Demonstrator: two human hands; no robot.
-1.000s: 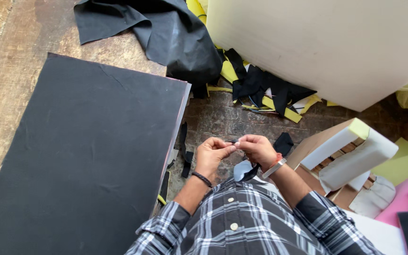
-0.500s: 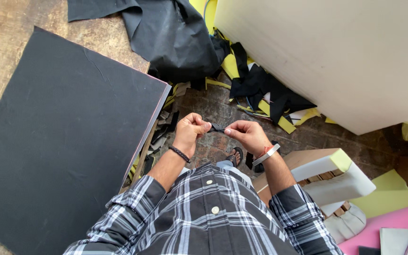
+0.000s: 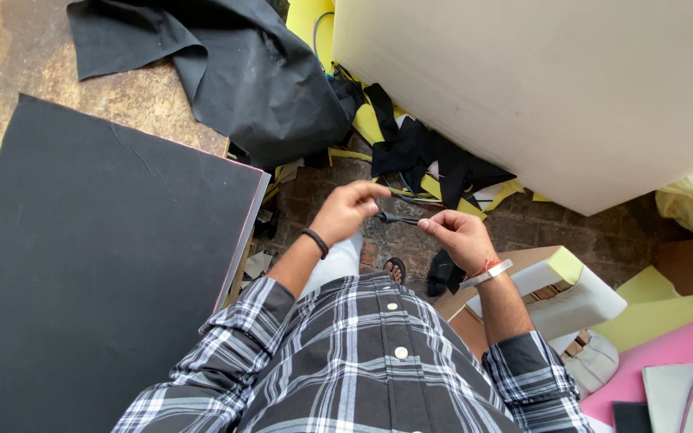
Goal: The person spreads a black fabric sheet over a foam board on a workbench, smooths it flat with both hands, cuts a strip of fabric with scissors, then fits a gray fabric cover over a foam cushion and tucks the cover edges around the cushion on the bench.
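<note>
While both pinch a small black strip (image 3: 399,217), left hand (image 3: 346,210), right hand (image 3: 457,236), black board (image 3: 98,265) beside, fabric scraps (image 3: 427,160) below

You're getting one head-worn view, looking steeply down past the plaid shirt (image 3: 362,361), close, with the black board (image 3: 98,273) lying left of it.

Brick floor (image 3: 571,228) beside worn wooden table (image 3: 10,72)

Soft, even daylight fills the room, brightest on the pale foam slab (image 3: 539,88). Shadows stay faint, no glare. Everything looks sharp; straight edges bow slightly toward the frame's corners.
</note>
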